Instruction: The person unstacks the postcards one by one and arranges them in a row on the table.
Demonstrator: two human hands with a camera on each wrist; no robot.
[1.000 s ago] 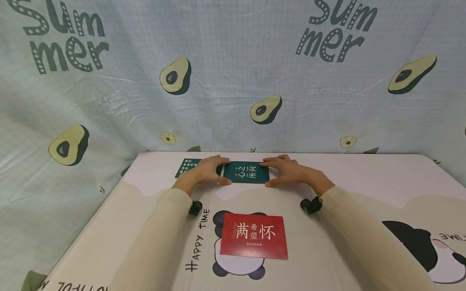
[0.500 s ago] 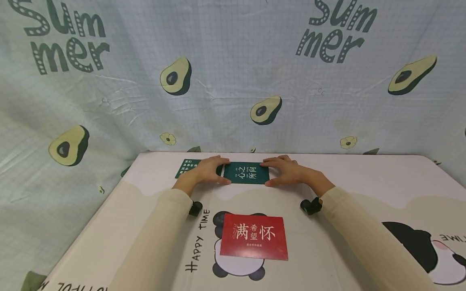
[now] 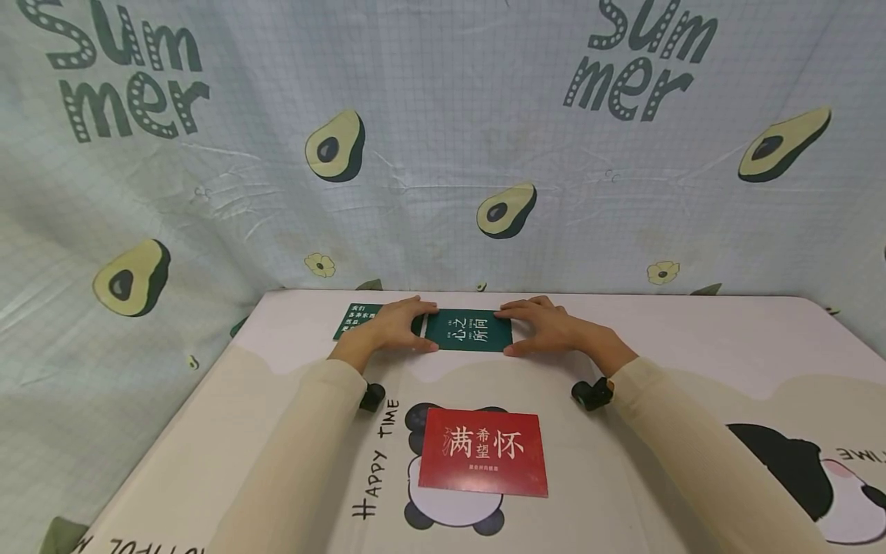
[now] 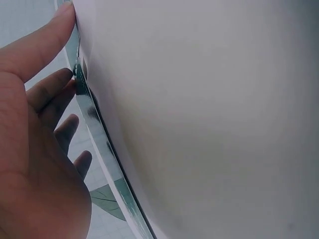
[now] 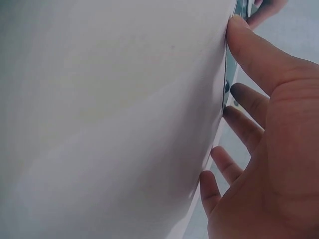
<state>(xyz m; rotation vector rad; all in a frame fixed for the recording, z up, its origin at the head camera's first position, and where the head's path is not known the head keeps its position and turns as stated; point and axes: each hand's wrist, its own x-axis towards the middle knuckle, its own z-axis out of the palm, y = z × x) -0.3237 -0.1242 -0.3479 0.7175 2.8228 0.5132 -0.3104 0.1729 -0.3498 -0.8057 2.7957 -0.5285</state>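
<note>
A dark green card [image 3: 471, 329] with white Chinese characters lies flat near the table's far edge. My left hand [image 3: 391, 327] touches its left end, thumb at the near corner and forefinger at the far one. At the opposite end, my right hand [image 3: 554, 327] does the same with spread fingers. Both wrist views show the fingers extended low along the tabletop, in the left one beside the left hand [image 4: 35, 134], in the right one beside the right hand [image 5: 269, 134]. A second green card [image 3: 354, 317] with white writing is partly hidden behind my left hand.
Closer to me, a red card [image 3: 483, 452] with white characters lies over a printed panda on the tablecloth [image 3: 609, 492]. A pale curtain [image 3: 415, 138] with avocado prints hangs right behind the table's far edge. Dark wrist cameras [image 3: 591, 392] sit at the sleeve cuffs.
</note>
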